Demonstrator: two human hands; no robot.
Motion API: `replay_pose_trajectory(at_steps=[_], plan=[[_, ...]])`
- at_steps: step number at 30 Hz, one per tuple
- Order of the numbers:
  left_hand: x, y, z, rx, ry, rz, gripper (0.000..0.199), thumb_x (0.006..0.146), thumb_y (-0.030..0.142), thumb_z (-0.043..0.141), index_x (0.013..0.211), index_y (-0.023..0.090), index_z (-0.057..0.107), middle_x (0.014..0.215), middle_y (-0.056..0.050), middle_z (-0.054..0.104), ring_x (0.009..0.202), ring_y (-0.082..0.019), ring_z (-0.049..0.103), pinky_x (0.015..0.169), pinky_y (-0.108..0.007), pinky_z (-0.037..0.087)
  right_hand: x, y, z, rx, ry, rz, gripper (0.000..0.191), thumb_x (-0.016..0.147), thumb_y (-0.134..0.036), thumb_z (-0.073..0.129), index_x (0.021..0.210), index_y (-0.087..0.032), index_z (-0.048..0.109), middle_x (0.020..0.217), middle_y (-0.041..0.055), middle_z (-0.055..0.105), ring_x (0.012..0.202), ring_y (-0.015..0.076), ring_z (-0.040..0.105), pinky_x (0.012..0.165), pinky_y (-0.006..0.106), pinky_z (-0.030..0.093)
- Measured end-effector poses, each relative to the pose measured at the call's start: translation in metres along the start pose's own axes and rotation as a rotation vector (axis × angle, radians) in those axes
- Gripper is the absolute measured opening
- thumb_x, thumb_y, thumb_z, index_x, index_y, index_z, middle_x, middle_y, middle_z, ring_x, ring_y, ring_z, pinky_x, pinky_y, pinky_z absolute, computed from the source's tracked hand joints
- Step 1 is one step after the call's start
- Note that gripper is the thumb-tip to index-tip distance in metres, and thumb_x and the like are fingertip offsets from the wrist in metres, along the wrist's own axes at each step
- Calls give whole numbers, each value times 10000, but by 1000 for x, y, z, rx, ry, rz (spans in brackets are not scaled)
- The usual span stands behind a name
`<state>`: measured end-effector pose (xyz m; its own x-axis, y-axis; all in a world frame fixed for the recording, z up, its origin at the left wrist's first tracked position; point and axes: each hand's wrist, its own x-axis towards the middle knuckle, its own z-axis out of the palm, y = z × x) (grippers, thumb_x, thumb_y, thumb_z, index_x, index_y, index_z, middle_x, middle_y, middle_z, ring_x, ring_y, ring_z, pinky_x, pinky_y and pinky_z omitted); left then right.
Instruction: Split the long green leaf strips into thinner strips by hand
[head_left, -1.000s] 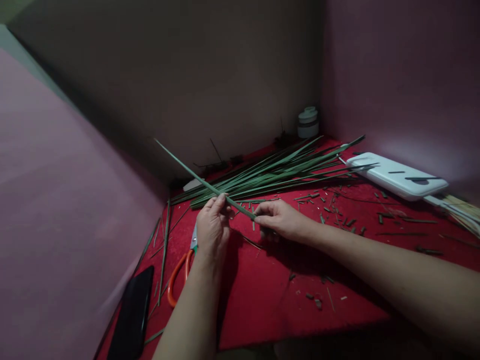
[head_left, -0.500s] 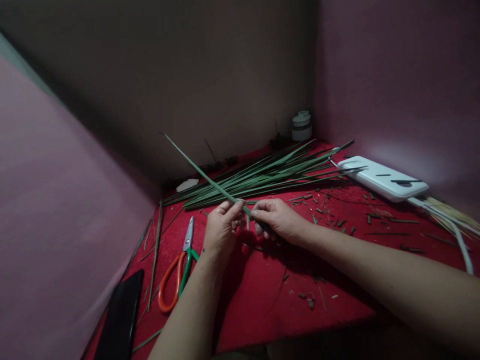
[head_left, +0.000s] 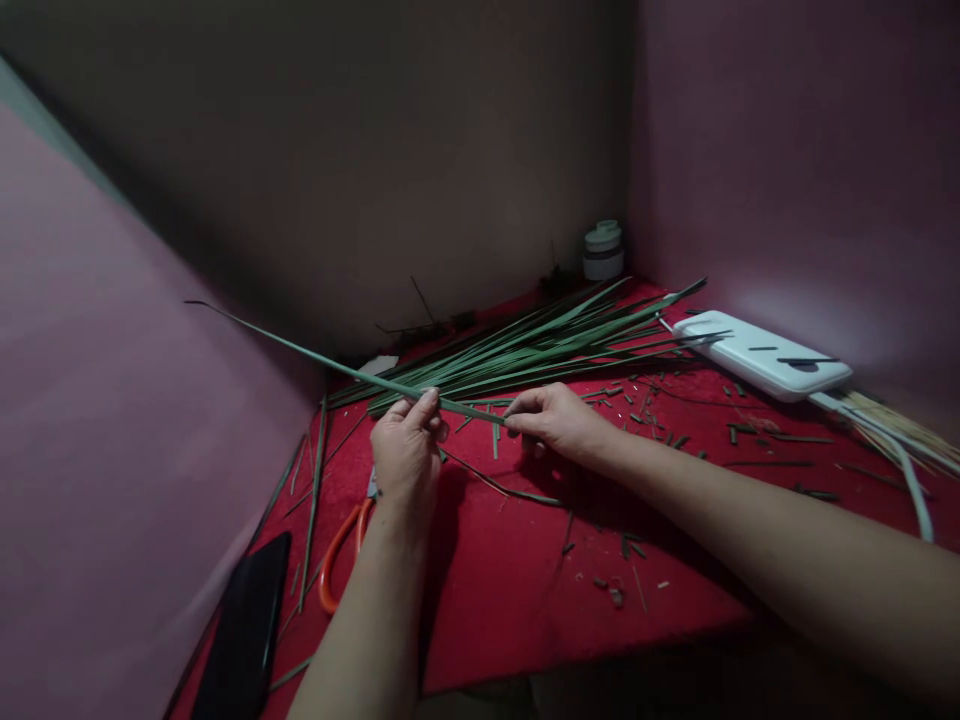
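Observation:
A long green leaf strip (head_left: 337, 368) runs between my hands, above the red table. My left hand (head_left: 409, 445) pinches it partway along, and its thin dark tip reaches far out to the left. At the strip's near end, my right hand (head_left: 551, 420) holds it between thumb and fingers. Behind the hands lies a pile of long green leaves (head_left: 525, 350). Orange-handled scissors (head_left: 337, 560) lie beside my left forearm, which hides much of them. A thin dark strip (head_left: 510, 488) rests on the table below the hands.
On the right, a white power bank (head_left: 765, 355) with a white cable (head_left: 911, 490) sits near the wall. A black phone (head_left: 244, 630) lies at the left edge. A small white jar (head_left: 603, 250) stands in the back corner. Small cut leaf bits (head_left: 679, 441) are scattered about the red cloth (head_left: 487, 600).
My left hand has moved left along the strip, away from my right hand. The strip now lies flatter, its tip farther left. More of the scissors is covered by my left arm.

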<state>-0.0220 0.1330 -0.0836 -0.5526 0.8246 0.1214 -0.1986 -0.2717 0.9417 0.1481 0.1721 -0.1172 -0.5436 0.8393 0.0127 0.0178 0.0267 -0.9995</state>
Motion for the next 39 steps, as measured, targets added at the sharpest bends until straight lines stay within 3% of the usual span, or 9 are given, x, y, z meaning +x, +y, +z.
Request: replay_pose_trajectory(at_steps=[6,12,16,19,23,26,39], plan=[[2,-5,-1,86,-20,16,297,525,291,759,648,147,531,544,83,468,416,-28,375,382,-174,316,-4,-7,-1,72,137,-87,119,689,-245,602,677,-130,631,490,-41,505,397,50,395,391,195,287],[5,2,-8,418,-221,-17,232,647,329,688,742,144,587,612,35,580,415,-49,423,401,-191,315,0,-16,-15,145,267,-176,121,684,-254,602,650,-138,590,462,-60,460,381,50,365,382,206,281],[-3,15,-16,713,-464,-61,103,615,212,711,655,149,640,507,50,547,437,-73,434,442,-202,318,9,-12,-27,192,317,-239,105,678,-234,604,629,-146,575,421,-66,431,359,57,349,359,210,269],[-16,19,-24,897,-704,-89,74,580,134,728,583,166,660,555,28,594,549,-109,510,551,-223,366,11,-9,-29,215,316,-199,94,672,-219,606,622,-150,566,400,-65,432,345,61,350,347,209,259],[-30,8,-34,1215,-967,167,106,744,139,603,739,204,686,757,3,605,716,-131,548,679,-240,396,8,-10,-26,201,288,-157,101,676,-211,605,610,-146,564,381,-66,432,332,55,352,351,201,259],[-31,-5,-38,1280,-978,276,117,796,149,558,787,202,662,813,-11,568,777,-141,546,734,-250,411,7,-11,-23,202,268,-154,105,675,-211,605,610,-137,567,385,-65,437,335,48,345,351,197,252],[-25,-17,-43,1338,-996,400,52,831,195,544,796,202,581,835,-12,544,810,-149,526,743,-267,431,4,-10,-20,221,245,-118,92,666,-218,602,638,-139,565,397,-67,435,342,54,340,336,195,260]])
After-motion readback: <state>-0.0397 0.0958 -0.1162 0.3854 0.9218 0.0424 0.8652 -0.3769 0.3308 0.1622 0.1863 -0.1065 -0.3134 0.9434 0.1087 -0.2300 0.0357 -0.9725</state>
